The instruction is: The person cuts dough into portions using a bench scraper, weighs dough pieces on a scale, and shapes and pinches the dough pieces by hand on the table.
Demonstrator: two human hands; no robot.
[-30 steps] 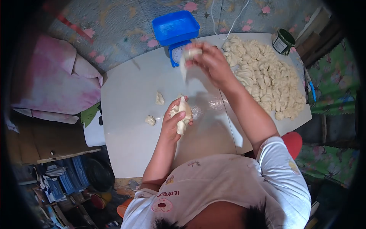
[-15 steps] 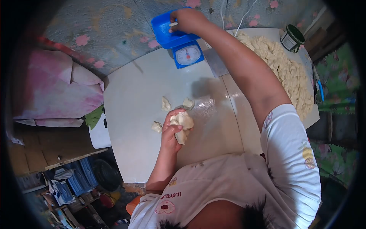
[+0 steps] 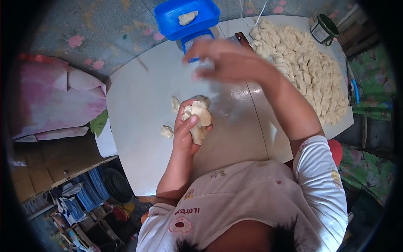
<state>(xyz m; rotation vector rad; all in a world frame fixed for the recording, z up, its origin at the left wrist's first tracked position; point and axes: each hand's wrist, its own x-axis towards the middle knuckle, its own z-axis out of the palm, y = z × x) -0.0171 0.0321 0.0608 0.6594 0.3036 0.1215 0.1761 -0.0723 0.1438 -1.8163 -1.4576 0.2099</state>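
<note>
left hand (image 3: 187, 128): curled round dough wad (image 3: 200, 115), thumb pressed on it.
right hand (image 3: 228, 62): motion-blurred, thumb and fingers spread apart, in front of scale (image 3: 203, 35).
blue tray (image 3: 168, 26): atop scale, one dough piece (image 3: 188, 17) inside.
table (image 3: 142, 155): loose dough bits (image 3: 166, 132) near left hand; dough pile (image 3: 304, 69) at right, beside green tub (image 3: 324, 29).
</note>
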